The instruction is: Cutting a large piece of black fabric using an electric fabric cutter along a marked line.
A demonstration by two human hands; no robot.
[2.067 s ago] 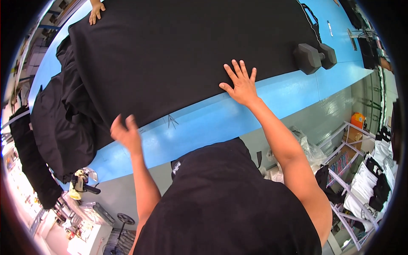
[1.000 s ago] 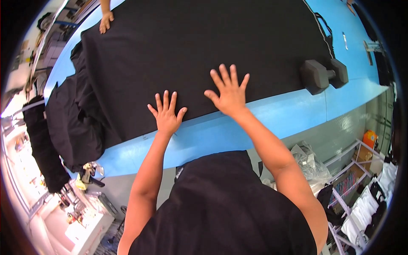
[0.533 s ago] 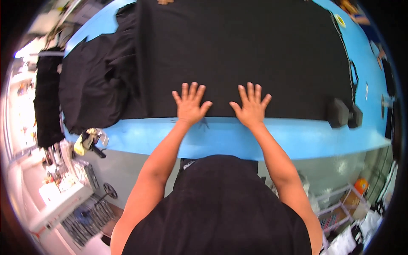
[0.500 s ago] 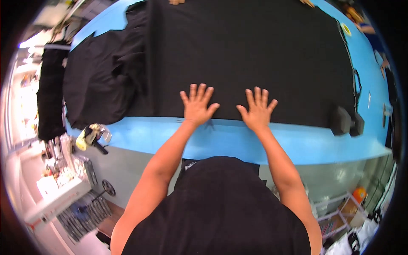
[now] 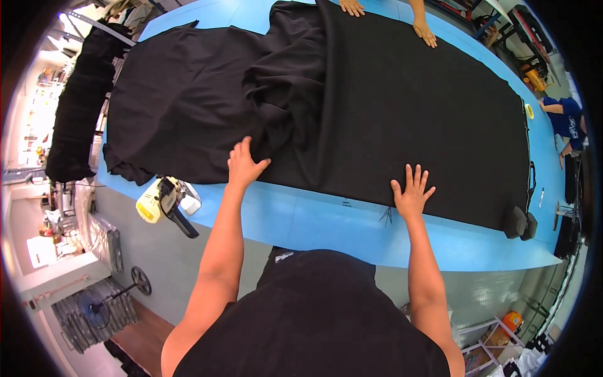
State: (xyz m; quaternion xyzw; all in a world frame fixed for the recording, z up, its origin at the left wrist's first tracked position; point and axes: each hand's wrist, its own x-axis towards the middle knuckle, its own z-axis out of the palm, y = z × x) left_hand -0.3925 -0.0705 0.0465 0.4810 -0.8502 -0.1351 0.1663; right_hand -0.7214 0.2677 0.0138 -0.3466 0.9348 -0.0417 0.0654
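A large black cloth (image 5: 402,113) lies spread over a long blue table (image 5: 301,220). It is flat on the right and bunched in folds (image 5: 282,94) left of the middle. My left hand (image 5: 244,164) lies flat and open on the cloth's near edge, beside the folds. My right hand (image 5: 411,191) presses flat on the near edge farther right, fingers spread. Neither hand grips anything.
Another person's two hands (image 5: 389,19) rest on the cloth's far edge. A yellow and white power tool (image 5: 164,201) hangs at the table's near left edge. Two dark blocks (image 5: 520,223) sit on the cloth's right corner. A black fabric roll (image 5: 75,119) stands at left.
My left hand has slid left along the near edge to the bunched folds; the two hands are now wide apart. My view has shifted left, showing the heaped cloth.
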